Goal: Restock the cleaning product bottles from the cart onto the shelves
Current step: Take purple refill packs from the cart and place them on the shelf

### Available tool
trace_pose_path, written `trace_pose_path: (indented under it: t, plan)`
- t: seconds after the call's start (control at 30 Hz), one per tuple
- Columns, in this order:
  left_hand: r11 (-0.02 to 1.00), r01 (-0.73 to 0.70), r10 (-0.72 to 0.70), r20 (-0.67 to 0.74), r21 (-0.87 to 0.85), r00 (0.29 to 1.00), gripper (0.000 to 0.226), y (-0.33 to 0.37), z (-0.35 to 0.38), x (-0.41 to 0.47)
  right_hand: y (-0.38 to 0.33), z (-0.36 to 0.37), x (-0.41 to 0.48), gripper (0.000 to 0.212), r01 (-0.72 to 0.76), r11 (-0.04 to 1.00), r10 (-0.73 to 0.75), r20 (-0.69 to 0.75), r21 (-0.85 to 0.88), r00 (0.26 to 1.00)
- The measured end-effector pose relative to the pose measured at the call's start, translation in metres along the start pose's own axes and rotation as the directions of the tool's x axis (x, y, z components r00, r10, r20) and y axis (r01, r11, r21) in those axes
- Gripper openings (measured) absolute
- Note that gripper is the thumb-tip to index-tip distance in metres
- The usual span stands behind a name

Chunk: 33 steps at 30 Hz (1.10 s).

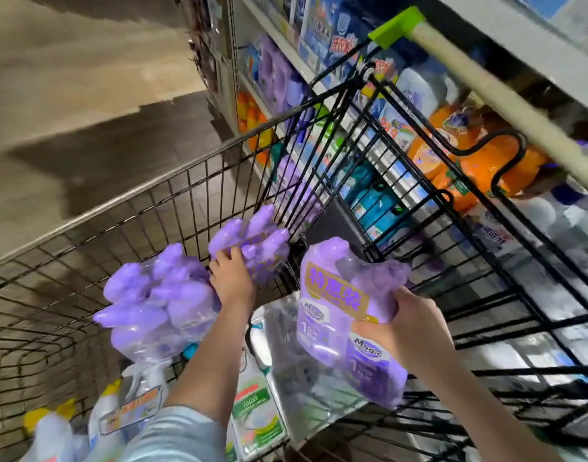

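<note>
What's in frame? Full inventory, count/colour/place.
purple bottle packs: three, shrink-wrapped; two in cart, one lifted at right
cart: one, black wire, green-tipped handle
spray bottles: several, white with yellow caps, cart bottom left
green-labelled pack: one, cart bottom
shelves: right side, stocked purple, orange, blue products
floor: brown, left
left hand: fingers on far purple pack
right hand: gripping lifted pack
</note>
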<state>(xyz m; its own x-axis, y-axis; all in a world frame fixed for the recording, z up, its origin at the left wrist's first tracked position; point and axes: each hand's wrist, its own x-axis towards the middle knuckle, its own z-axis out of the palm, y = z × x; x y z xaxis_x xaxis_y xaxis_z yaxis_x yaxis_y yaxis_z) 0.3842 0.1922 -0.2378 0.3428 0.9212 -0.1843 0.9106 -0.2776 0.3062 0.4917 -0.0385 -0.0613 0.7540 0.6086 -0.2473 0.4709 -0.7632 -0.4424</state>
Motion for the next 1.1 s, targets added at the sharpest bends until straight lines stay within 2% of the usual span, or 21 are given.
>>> trace_pose_path:
  t: [0.1, 0.2, 0.3, 0.53, 0.67, 0.73, 0.83, 0.9, 1.0, 1.1]
  plan:
    - [0.992, -0.064, 0.068, 0.029, -0.111, 0.997, 0.038, -0.012, 0.013, 0.003, -0.003, 0.004, 0.0, 0.041, 0.012, 0.998, -0.013, -0.024, -0.054, 1.0]
    - [0.958, -0.139, 0.152, 0.034, -0.249, 0.988, 0.044, -0.022, 0.023, 0.002, -0.005, 0.003, 0.002, 0.041, 0.011, 1.0, -0.012, -0.062, -0.016, 0.998]
    - [0.953, -0.159, 0.173, 0.033, -0.258, 0.984, 0.041, -0.025, 0.02, 0.001, -0.004, 0.001, 0.006, 0.041, -0.012, 1.0, 0.013, -0.098, 0.011, 0.995]
    - [0.945, -0.31, 0.311, -0.01, -0.102, 0.95, 0.034, 0.013, -0.008, -0.016, 0.008, -0.006, 0.007, 0.039, -0.092, 0.992, 0.11, -0.217, 0.091, 0.97]
    - [0.9, -0.399, 0.395, -0.061, -0.173, 0.917, 0.035, 0.022, -0.024, -0.022, 0.011, -0.017, 0.001, 0.04, -0.068, 0.987, 0.107, -0.277, 0.148, 0.955]
    - [0.858, -0.441, 0.422, -0.128, -0.263, 0.898, 0.039, 0.025, -0.041, -0.031, 0.011, -0.023, -0.004, 0.043, -0.069, 0.981, 0.122, -0.303, 0.182, 0.945]
    - [0.812, -0.464, 0.365, -0.313, -0.355, 0.877, 0.028, 0.038, -0.081, -0.05, 0.01, -0.033, -0.015, 0.045, -0.029, 0.971, 0.117, -0.363, 0.238, 0.924]
    - [0.794, -0.499, 0.34, -0.429, -0.346, 0.837, 0.031, 0.046, -0.11, -0.064, 0.008, -0.042, -0.023, 0.042, -0.003, 0.957, 0.12, -0.384, 0.291, 0.916]
    - [0.736, -0.593, 0.386, -0.517, -0.327, 0.764, 0.04, 0.057, -0.154, -0.088, 0.004, -0.063, -0.036, 0.045, 0.032, 0.933, 0.106, -0.36, 0.359, 0.927]
    - [0.705, -0.633, 0.365, -0.602, -0.32, 0.71, 0.04, 0.073, -0.204, -0.12, -0.004, -0.086, -0.056, 0.043, 0.142, 0.861, 0.057, -0.37, 0.488, 0.927]
